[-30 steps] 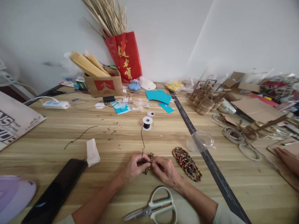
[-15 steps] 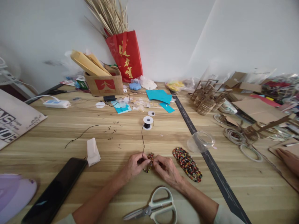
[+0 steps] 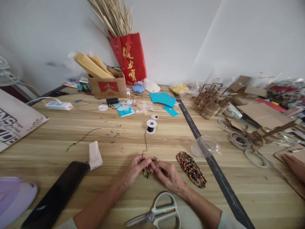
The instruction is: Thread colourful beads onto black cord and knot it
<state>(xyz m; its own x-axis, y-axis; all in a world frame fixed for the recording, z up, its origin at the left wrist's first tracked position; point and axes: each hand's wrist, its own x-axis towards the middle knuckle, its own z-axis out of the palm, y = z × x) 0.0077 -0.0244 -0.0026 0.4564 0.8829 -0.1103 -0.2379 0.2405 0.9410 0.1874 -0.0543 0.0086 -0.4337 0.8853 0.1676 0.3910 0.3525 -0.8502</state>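
Observation:
A small loop of multicoloured beads [image 3: 148,174] hangs between my two hands, just above or on the table. My left hand [image 3: 137,168] is closed in a pinch on the black cord [image 3: 145,143] and the bead loop. My right hand [image 3: 169,175] pinches at the loop's right side, its fingertips meeting those of the left; what exactly lies between them is hidden. From the left fingers the cord runs up to a white spool [image 3: 151,126] wound with black cord. To the right lies a heap of bead strands [image 3: 191,169]. Scissors [image 3: 158,213] lie below my hands.
Left are a black phone [image 3: 57,194], a folded white paper [image 3: 95,156] and cord snippets. A cardboard box [image 3: 108,87] and red bag [image 3: 133,58] stand at the back. Woven baskets [image 3: 209,101] and a clear plastic roll [image 3: 206,146] are right. Another person's hand [image 3: 294,165] rests far right.
My hands have drawn closer together, fingertips now meeting over the bead loop. The left hand has turned a little, and the cord near it has shifted left.

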